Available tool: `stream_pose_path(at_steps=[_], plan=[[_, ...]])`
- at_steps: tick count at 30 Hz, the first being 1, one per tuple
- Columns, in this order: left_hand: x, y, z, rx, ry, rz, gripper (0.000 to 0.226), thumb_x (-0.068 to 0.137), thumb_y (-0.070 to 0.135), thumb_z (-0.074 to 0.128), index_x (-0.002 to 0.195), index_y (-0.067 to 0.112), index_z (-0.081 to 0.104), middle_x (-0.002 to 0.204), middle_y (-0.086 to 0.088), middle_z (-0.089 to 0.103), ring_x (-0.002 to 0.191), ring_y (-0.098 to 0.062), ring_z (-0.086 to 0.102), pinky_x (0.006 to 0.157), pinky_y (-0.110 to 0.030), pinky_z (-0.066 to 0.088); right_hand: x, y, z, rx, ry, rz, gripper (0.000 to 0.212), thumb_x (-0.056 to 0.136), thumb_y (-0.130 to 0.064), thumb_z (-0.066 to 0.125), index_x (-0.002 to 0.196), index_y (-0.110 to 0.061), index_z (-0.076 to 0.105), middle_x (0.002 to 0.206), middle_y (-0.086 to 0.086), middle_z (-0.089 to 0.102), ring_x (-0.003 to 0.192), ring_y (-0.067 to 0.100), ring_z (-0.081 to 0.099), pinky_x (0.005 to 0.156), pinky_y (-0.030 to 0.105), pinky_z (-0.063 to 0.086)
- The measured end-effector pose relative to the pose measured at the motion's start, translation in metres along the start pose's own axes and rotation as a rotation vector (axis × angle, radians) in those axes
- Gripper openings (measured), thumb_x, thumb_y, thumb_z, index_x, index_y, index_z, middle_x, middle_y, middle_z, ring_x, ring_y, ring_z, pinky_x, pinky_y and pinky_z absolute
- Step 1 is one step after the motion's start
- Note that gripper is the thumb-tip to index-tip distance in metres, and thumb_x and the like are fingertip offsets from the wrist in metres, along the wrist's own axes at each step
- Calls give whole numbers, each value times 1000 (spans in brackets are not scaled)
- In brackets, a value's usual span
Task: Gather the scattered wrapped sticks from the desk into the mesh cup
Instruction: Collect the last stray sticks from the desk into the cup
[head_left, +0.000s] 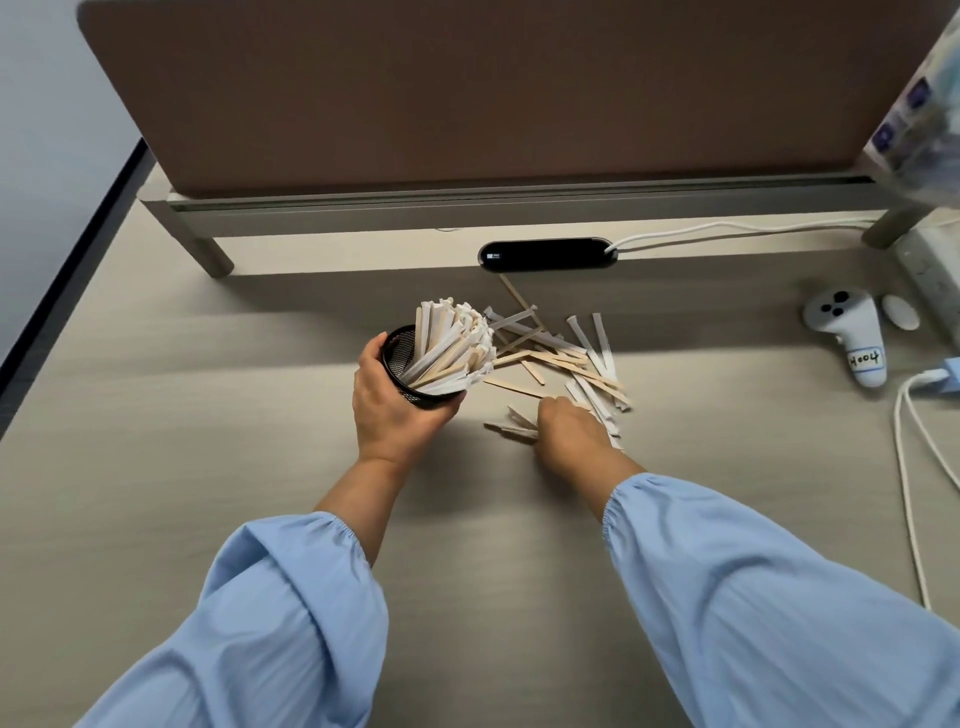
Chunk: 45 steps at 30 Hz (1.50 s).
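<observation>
Head view: the left hand (395, 410) grips the black mesh cup (410, 382), tilted and crammed with white-wrapped sticks (457, 343). The right hand (571, 431), fingers curled, pinches loose sticks (511, 423) mid-desk (156, 415).

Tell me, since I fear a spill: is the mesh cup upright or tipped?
Tipped. The left hand holds the mesh cup tilted toward the loose sticks, its mouth showing and its bundle of wrapped sticks leaning right.

Soft, even overhead light, faint shadows, wide-angle bending at edges, blurred top-right corner.
</observation>
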<state>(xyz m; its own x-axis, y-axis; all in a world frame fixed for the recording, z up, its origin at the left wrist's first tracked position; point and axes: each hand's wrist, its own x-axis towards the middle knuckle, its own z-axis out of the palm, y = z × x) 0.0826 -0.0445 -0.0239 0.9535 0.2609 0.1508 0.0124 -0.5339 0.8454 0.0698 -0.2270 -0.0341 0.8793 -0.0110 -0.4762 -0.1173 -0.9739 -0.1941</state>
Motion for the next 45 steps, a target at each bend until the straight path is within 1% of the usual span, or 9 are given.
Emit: stream_pose_path(at_steps=[6,12,18,25,33,37,41,43,45], plan=[[0,4,10,-6,-37,-8,102,43,54,72,128,11,35,123,-8,54,113,-26,52,98,-43,43,10,24,-13,111,201,123,38,90,2,35,127,-4,42,131,18,44,119,38,45,96,42,41],[0,5,18,-2,-79,0,102,44,54,73,129,13,35,124,-8,54,114,-25,52,99,-44,43,11,32,-7,156,108,202,38,91,-8,53,127,-3,44,132,19,45,119,40,50,97,41,43],[1,7,24,-13,-99,11,102,44,54,73,129,13,35,123,-8,53,114,-24,52,99,-44,43,13,35,-15,188,86,351,36,88,1,48,124,-4,53,130,16,56,120,34,54,97,36,45],[-1,7,26,-21,-113,27,101,44,53,74,128,13,34,123,-8,54,113,-24,52,99,-45,43,11,38,-11,171,3,381,30,86,-6,53,115,-7,60,125,12,60,115,32,57,92,32,47],[2,6,22,-38,-90,29,102,44,53,73,129,13,33,122,-7,54,113,-23,52,99,-41,43,4,44,-15,296,72,449,37,94,-10,36,131,-7,37,136,16,46,125,36,46,100,40,39],[4,2,17,-40,-70,23,101,44,52,74,128,14,34,122,-7,54,113,-23,52,99,-41,43,6,35,-24,266,158,330,32,91,-7,34,123,-8,39,127,19,55,115,37,53,89,39,43],[9,-5,8,-31,-50,8,99,45,51,76,127,16,35,123,-6,54,113,-22,53,98,-43,44,16,9,-23,162,123,32,26,89,-20,51,113,-9,54,124,14,58,113,34,55,85,34,44],[13,-9,2,-20,-32,-2,99,45,51,75,128,16,35,123,-6,55,113,-22,53,98,-43,43,25,0,-18,115,91,-8,28,88,-25,58,110,-9,59,121,15,58,111,34,56,84,34,46],[17,-12,-4,-10,-10,-11,99,45,51,75,128,17,35,123,-5,55,113,-23,53,98,-43,43,32,-6,-14,103,57,9,24,87,-20,57,106,-6,60,117,17,59,108,36,57,84,35,46]])
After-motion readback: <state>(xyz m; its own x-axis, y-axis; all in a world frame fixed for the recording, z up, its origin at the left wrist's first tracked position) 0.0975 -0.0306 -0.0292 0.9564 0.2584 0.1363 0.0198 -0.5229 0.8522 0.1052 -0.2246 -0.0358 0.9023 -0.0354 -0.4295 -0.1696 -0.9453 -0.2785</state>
